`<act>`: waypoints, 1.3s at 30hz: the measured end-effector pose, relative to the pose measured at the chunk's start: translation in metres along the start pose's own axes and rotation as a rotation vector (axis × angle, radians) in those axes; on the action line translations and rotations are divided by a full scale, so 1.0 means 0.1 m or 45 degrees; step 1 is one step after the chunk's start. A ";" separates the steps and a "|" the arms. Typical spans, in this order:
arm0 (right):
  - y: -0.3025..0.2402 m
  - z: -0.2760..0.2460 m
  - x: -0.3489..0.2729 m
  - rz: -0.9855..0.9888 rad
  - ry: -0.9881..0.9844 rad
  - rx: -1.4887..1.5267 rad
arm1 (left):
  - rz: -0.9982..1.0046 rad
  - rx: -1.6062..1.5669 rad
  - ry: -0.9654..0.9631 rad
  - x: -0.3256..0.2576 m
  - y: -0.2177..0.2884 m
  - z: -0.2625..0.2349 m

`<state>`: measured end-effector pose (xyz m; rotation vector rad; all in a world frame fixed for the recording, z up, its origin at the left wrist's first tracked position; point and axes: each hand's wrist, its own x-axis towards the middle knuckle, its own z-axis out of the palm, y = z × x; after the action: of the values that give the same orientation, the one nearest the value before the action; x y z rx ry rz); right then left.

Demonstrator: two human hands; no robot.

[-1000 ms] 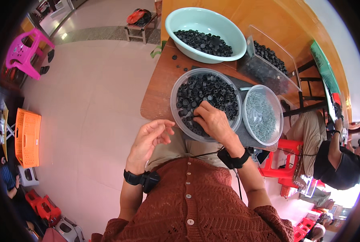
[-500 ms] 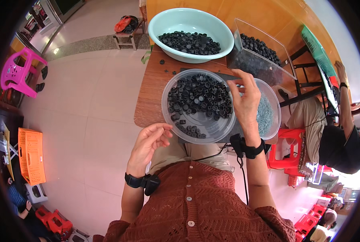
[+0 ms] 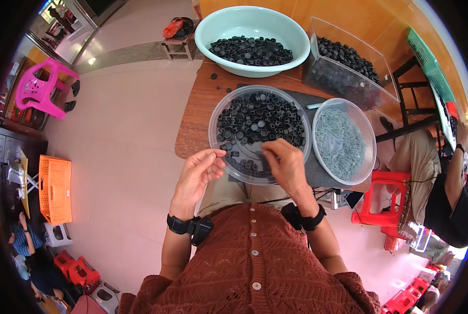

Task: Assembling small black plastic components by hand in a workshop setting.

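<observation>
A round clear plastic tub (image 3: 213, 123) sits in front of me with many small black plastic caps (image 3: 262, 112) heaped toward its far side. Several small black round pieces (image 3: 247, 167) lie apart at its near side. My left hand (image 3: 198, 175) is beside the tub's near left rim, thumb and forefinger pinched together; anything between them is too small to make out. Over the near right part of the tub is my right hand (image 3: 289, 167), its fingers bent and pressed together, with their tips partly hidden. To its right stands a second clear tub (image 3: 371, 141) full of thin silvery screws or nails (image 3: 341, 141).
Behind stand a pale green basin (image 3: 252, 68) and a clear rectangular box (image 3: 349, 86), both holding black pieces. The wooden table (image 3: 192, 128) ends at my lap. A red stool (image 3: 380, 199) and another person's arm (image 3: 454, 178) are at the right.
My right hand has moved left and nearer to me, from the gap between the two tubs to over the caps tub. The left hand stays pinched at the rim. The view has shifted slightly.
</observation>
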<state>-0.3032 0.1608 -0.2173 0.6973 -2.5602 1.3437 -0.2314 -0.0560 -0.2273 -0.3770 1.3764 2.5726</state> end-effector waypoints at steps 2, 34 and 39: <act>-0.04 0.11 0.02 -0.097 -0.058 -0.032 | 0.020 0.014 0.028 -0.02 0.02 0.04; 0.08 -0.81 0.00 0.019 0.223 -0.104 | -0.222 -0.107 -0.251 0.35 -0.09 0.57; 0.75 -1.25 0.01 0.320 0.292 -0.464 | -0.211 -0.164 -0.262 0.37 -0.09 0.52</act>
<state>-0.3482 0.2982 -0.1993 0.1521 -2.6562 0.9074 -0.2704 -0.0059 -0.2185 -0.2275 1.0679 2.4897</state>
